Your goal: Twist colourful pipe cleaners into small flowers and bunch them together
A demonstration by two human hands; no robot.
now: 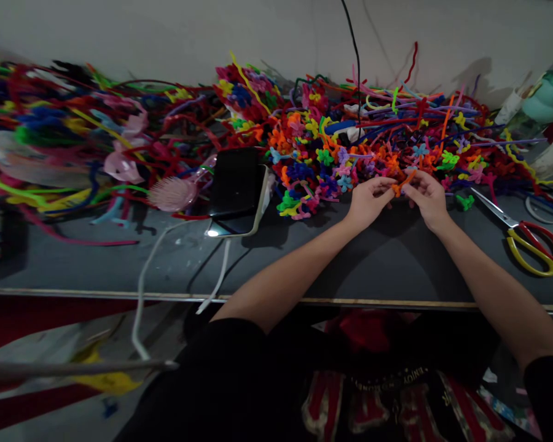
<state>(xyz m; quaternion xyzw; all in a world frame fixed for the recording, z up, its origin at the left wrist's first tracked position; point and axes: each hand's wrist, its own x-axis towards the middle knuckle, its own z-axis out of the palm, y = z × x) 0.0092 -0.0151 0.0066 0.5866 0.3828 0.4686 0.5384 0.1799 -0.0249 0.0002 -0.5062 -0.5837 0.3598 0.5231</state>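
Observation:
Both of my hands meet over the dark table [387, 270], just in front of a heap of small pipe-cleaner flowers [322, 166]. My left hand [368, 199] pinches one end of an orange pipe cleaner [404, 183]. My right hand [426, 195] grips its other end with curled fingers. The orange piece is bent between the two hands, at the near edge of the flower heap.
Long coloured pipe cleaners [74, 135] cover the back of the table. A phone [236, 193] lies on a tablet with white cables [142, 288] trailing off the front edge. A pink brush [172, 193] lies left; red-and-yellow scissors [525, 239] lie right. Cups [550, 156] stand far right.

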